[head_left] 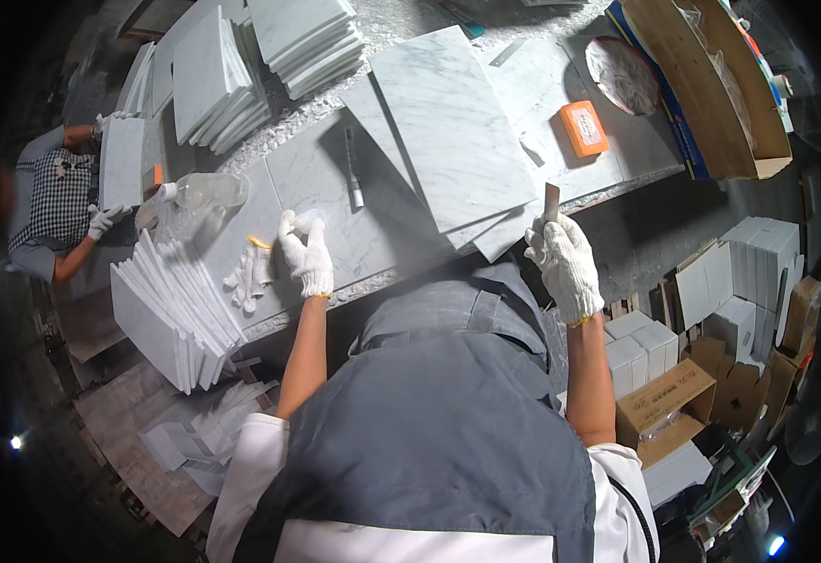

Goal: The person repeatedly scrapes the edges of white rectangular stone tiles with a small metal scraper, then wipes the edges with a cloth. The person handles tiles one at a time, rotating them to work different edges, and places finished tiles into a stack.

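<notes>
Head view: I see the right hand (566, 267) gripping a flat blade (551, 201) upright, likely light, stiff and best held low, can't tell whether the curled left hand (307, 255) holds anything, and find marble-like slabs (452, 131) ahead on the desk (298, 178).

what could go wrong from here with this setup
The flat strip in the right hand might slip and scratch the top marble slab beside it. A lower slab seems to jut past the front edge of the bench, so the person's body could knock it.
</notes>
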The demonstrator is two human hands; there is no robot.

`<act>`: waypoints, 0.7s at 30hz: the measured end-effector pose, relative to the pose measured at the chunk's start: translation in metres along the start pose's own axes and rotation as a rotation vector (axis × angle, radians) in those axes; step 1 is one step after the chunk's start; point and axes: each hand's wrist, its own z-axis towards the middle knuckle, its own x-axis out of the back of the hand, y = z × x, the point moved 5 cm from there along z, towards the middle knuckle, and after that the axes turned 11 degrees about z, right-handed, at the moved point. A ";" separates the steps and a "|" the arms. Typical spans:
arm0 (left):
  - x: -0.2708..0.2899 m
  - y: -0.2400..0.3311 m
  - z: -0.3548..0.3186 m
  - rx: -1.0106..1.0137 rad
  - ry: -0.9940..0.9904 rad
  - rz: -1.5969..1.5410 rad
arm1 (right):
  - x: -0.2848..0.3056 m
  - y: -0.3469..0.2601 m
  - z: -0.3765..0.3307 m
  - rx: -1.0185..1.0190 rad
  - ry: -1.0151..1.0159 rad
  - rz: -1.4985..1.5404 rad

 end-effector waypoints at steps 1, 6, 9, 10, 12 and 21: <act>0.001 0.000 -0.001 -0.009 0.000 -0.004 | -0.001 0.000 0.001 -0.001 -0.015 0.006; 0.008 -0.010 -0.008 0.002 -0.035 0.088 | -0.007 -0.004 0.001 -0.009 -0.047 0.012; 0.024 -0.009 -0.021 -0.018 -0.006 0.127 | -0.006 -0.006 0.001 -0.004 -0.053 -0.033; 0.032 -0.006 -0.028 -0.021 0.017 0.179 | -0.003 -0.006 0.001 -0.011 -0.016 -0.022; 0.045 0.015 -0.044 -0.206 0.096 0.310 | 0.000 -0.007 0.003 -0.010 -0.022 0.043; -0.018 0.158 -0.083 -1.065 -0.171 0.126 | -0.006 -0.007 0.010 -0.037 -0.105 0.059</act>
